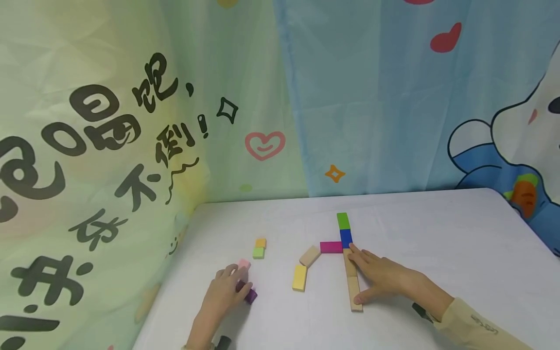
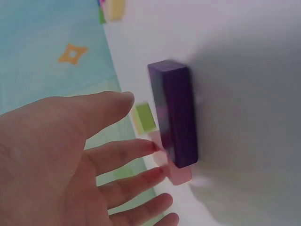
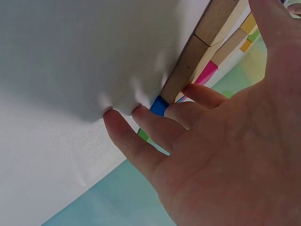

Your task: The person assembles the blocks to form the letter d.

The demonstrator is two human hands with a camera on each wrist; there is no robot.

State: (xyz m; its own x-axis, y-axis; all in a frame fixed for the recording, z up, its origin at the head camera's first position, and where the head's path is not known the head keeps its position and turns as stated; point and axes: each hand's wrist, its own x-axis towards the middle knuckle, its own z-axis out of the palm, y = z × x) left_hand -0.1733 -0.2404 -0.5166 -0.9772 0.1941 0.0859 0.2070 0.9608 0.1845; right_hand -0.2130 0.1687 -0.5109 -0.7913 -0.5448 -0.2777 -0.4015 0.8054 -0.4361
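My left hand (image 1: 220,290) is over a dark purple block (image 1: 251,296) and a pink block (image 1: 244,263) at the left. In the left wrist view its thumb stands apart from the purple block (image 2: 181,115), and the fingertips are close to the pink block (image 2: 179,174); contact is unclear. My right hand (image 1: 387,278) lies along a straight row of blocks, fingers spread. Its fingertips are at the upper plain wooden block (image 1: 349,265), its thumb at the lower wooden block (image 1: 355,291). Farther up the row are a blue block (image 1: 346,238) and a green block (image 1: 343,221).
A magenta block (image 1: 331,247) juts left from the row. Beyond its left end lie a slanted wooden block (image 1: 310,256) and a yellow block (image 1: 299,278). An orange block (image 1: 261,242) and a light green block (image 1: 258,253) sit together farther left. Printed curtains (image 1: 341,97) hang behind the white table (image 1: 459,233).
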